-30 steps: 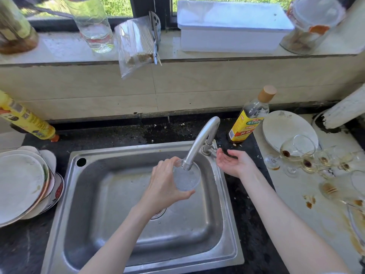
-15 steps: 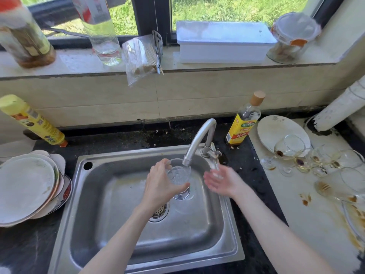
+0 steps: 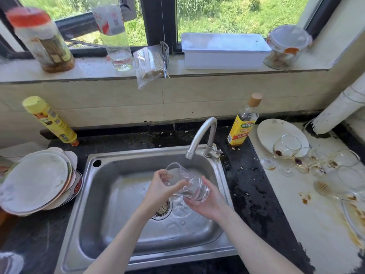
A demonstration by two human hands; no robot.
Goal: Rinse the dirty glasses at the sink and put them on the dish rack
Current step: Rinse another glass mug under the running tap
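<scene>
Tilting a clear glass (image 3: 186,184) on its side over the steel sink (image 3: 122,230), a person now holds it with both hands; half a second earlier the right hand was free. The left hand (image 3: 160,188) grips near the rim, the right hand (image 3: 207,204) cups the base. Rinsing seems underway. Water pools near the drain. Stained dirty glasses (image 3: 308,161) wait on the right counter.

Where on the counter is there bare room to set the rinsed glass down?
Bare black counter lies between the sink and the stained white surface. The right side is crowded with dirty glasses; the left with stacked plates. No dish rack shows.
</scene>
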